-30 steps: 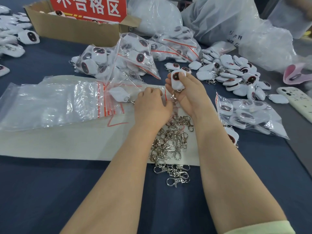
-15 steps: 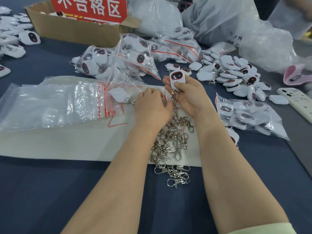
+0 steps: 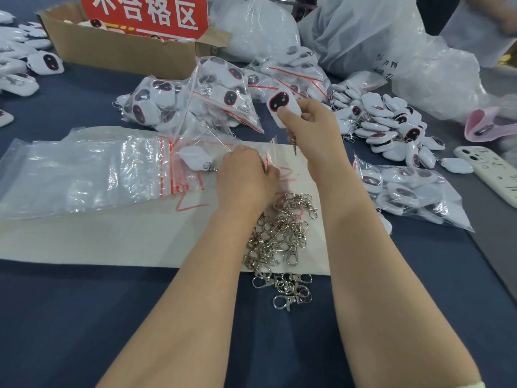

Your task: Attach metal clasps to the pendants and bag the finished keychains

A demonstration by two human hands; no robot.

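My right hand (image 3: 313,127) pinches a white pendant (image 3: 281,106) with a dark oval face, raised above the sheet; a metal clasp (image 3: 294,145) dangles below it. My left hand (image 3: 246,175) grips the edge of a clear zip bag (image 3: 201,147) holding one white keychain (image 3: 193,158). A pile of loose metal clasps (image 3: 279,242) lies just behind my wrists on a white sheet (image 3: 112,239).
Empty zip bags (image 3: 84,175) lie at left. Filled bags (image 3: 195,102) (image 3: 405,194) sit behind and right. Loose pendants (image 3: 391,124) are heaped right. A cardboard box (image 3: 126,49) with a red sign stands behind; a phone (image 3: 492,175) lies far right.
My right hand has lifted the pendant up and away from my left hand, with the clasp hanging under it. My left hand stays on the bag's edge.
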